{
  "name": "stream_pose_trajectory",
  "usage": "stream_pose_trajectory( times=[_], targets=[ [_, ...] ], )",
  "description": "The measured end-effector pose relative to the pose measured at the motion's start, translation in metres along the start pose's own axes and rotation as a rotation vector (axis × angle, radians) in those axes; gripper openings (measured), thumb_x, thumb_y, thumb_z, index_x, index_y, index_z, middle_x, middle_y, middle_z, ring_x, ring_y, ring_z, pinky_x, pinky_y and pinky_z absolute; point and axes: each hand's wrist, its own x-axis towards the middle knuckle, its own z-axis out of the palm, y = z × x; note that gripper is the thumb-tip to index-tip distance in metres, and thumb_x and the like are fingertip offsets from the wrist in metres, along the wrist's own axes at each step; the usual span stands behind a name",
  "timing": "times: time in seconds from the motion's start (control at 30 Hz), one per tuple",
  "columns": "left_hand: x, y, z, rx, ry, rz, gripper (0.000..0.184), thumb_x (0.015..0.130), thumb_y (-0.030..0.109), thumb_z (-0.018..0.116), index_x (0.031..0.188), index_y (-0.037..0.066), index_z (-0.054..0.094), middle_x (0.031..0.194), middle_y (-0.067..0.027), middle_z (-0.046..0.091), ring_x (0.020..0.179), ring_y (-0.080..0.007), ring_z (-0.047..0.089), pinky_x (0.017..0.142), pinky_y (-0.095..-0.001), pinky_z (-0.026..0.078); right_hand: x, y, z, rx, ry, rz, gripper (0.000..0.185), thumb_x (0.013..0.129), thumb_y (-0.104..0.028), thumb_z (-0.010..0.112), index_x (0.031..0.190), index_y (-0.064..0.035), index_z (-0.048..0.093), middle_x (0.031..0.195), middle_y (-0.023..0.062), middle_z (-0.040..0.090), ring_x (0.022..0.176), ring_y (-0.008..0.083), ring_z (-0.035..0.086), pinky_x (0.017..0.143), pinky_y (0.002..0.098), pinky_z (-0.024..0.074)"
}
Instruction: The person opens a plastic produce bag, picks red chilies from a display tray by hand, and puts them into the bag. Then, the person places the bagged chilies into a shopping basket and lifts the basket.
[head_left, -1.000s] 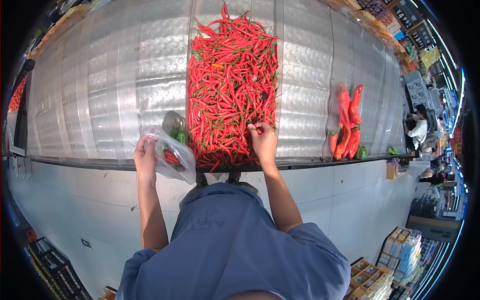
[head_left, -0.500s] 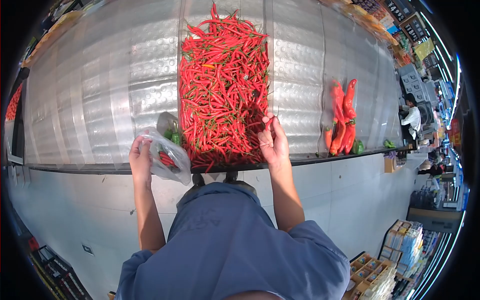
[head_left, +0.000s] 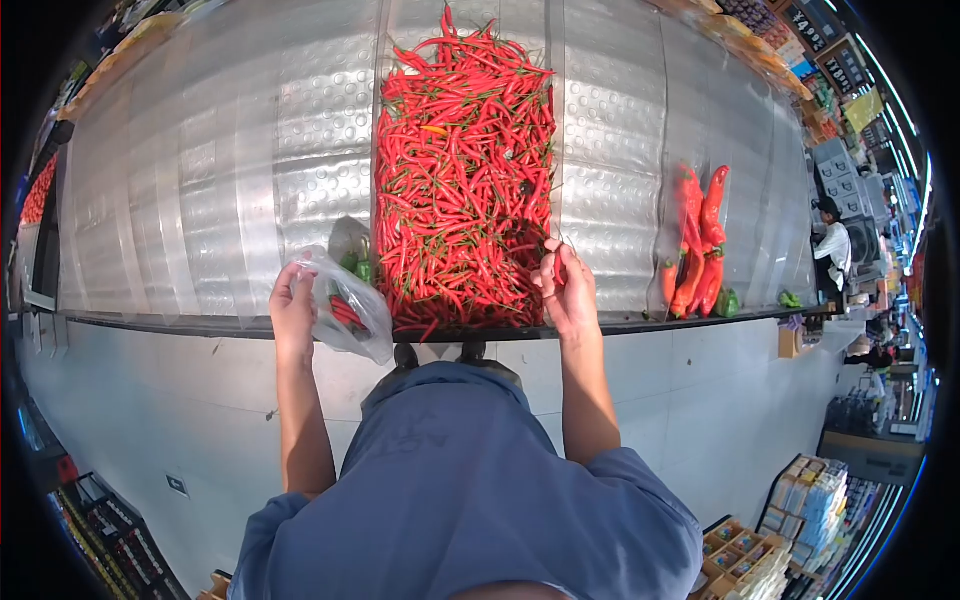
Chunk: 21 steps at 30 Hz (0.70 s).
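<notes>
My left hand (head_left: 292,308) is closed on the edge of a clear plastic bag (head_left: 372,326), which hangs at the counter's front edge. A few red chilies (head_left: 345,312) show through the bag's wall. My right hand (head_left: 568,295) is raised by the right front corner of a big heap of red chilies (head_left: 460,170) with green stems. Its thumb and fingers pinch a small red chili (head_left: 559,266), partly covered by the fingers. Just behind the bag lie green peppers (head_left: 358,264) on the counter.
Long red peppers (head_left: 692,245), some in clear wrap, lie on the silver counter liner (head_left: 610,190) to the right, with a green pepper (head_left: 728,302) beside them. A black edge (head_left: 200,325) runs along the front. At far right stands a person in white (head_left: 832,248).
The whole view has shifted slightly, so the counter sits further right. My right hand has turned a little, still pinching the chili. My left hand keeps its hold on the bag.
</notes>
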Motion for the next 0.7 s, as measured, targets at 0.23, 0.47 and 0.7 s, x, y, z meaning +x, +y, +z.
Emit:
stream_pose_trajectory(
  times=[0.23, 0.47, 0.7],
  targets=[
    [-0.002, -0.003, -0.003, -0.015, 0.0, 0.021, 0.023, 0.098, 0.01, 0.059, 0.121, 0.006, 0.064, 0.112, 0.0011, 0.068, 0.053, 0.002, 0.039, 0.045, -0.0169, 0.03, 0.008, 0.003, -0.003, -0.074, -0.084, 0.031, 0.02, 0.104, -0.024, 0.054, 0.106, -0.0043, 0.059, 0.079, 0.0033, 0.059, 0.069, 0.0166, 0.059, 0.071, 0.0327, 0.0538],
    [-0.006, -0.003, -0.006, -0.014, 0.028, -0.002, 0.021, 0.098, 0.011, 0.059, 0.118, 0.008, 0.066, 0.1, 0.004, 0.068, 0.053, 0.0019, 0.039, 0.046, -0.017, 0.03, 0.02, 0.039, 0.018, -1.462, 0.105, -0.545, 0.016, 0.094, -0.022, 0.067, 0.095, -0.006, 0.067, 0.073, 0.0148, 0.068, 0.061, 0.033, 0.065, 0.06, 0.0416, 0.0514],
    [-0.003, -0.011, -0.017, -0.025, 0.042, 0.002, 0.02, 0.098, 0.011, 0.059, 0.117, 0.008, 0.066, 0.101, 0.0038, 0.069, 0.053, 0.0023, 0.04, 0.046, -0.0175, 0.03, 0.017, 0.06, 0.033, -1.909, 0.222, -0.459, 0.031, 0.09, -0.035, 0.07, 0.085, -0.0053, 0.065, 0.074, 0.0183, 0.069, 0.071, 0.0383, 0.069, 0.065, 0.0466, 0.0547]
  ],
)
